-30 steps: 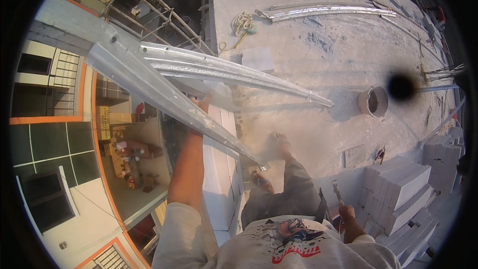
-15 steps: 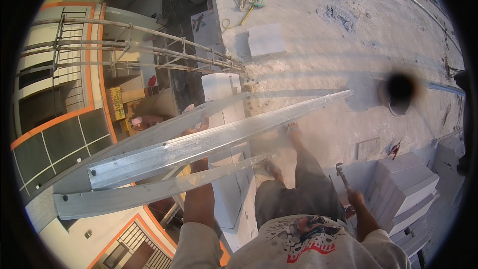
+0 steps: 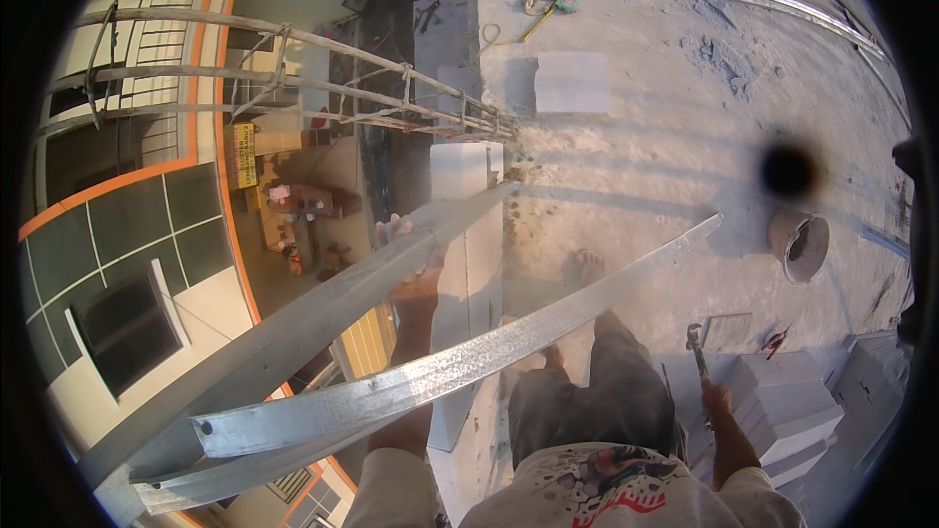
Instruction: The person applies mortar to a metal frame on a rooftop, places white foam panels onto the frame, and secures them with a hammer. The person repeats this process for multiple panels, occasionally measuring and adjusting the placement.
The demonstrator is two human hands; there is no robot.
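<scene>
Left hand (image 3: 416, 274) clamped on the upper galvanized steel channel (image 3: 323, 318), long axis lower-left over the roof edge to upper-right over the white block parapet (image 3: 468, 235); right hand (image 3: 716, 399), well right of the parapet, fist closed around a hammer (image 3: 696, 352).

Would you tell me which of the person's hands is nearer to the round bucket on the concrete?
Right. The right hand, gripping a hammer, is below-left of the bucket; the left hand holds the metal channels much farther left.

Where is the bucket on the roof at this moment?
In the head view the bucket stands on the concrete slab at the person's right, just beyond the far end of the long metal profile and above the stacked white blocks.
</scene>
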